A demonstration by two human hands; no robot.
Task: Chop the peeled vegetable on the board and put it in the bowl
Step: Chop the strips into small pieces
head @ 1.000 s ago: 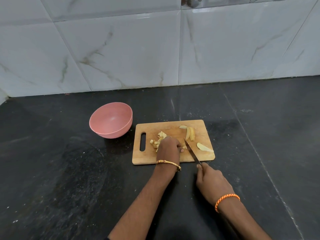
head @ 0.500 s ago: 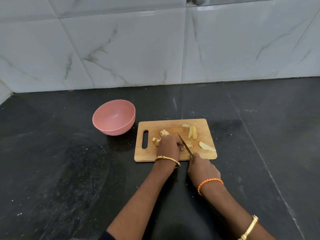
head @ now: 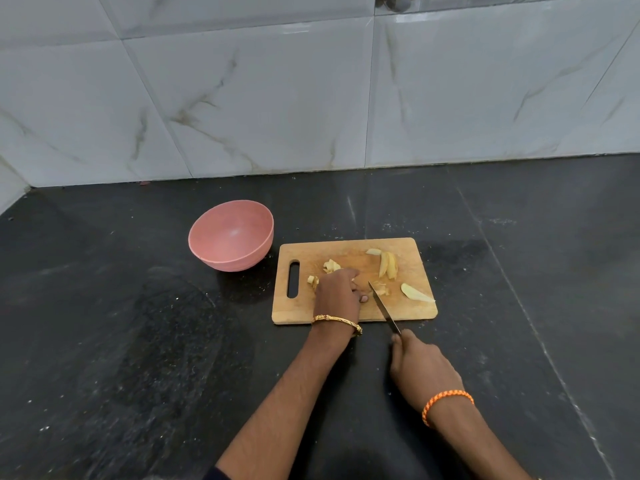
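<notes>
Knife: right hand (head: pixel 424 368) grips the knife (head: pixel 383 305), fingers wrapped round the handle. The blade lies low across the near part of the board (head: pixel 346 311), tip just right of the left thumb. Half a second ago the blade stood steeper and the hand sat closer to the board; now the hand is back off the near edge, blade drawn toward the person. That reads as one slicing stroke just finished.

Left hand: left hand (head: pixel 337 294) sits knuckles-up on the board, fingers curled down on the piece being cut; the piece itself is hidden under the hand. It has barely moved across the three pictures.

Vegetable: chopped bits (head: pixel 330 266) lie by the left fingertips, more at the hand's left edge. Long slices (head: pixel 388 265) wait at the far right of the board, one wedge (head: pixel 417 293) near the right edge, all uncut and in the same spots as before.

Bowl: pink bowl (head: pixel 231 235) stands on the dark surface (head: pixel 138 341), just left of the board, nothing visible inside.

Meaning: chopping is mid-way, I'd say. Several slices are left to cut, and no transfer to the bowl has begun.

Watch: thumb sits close to the blade tip; the next stroke needs care.
</notes>
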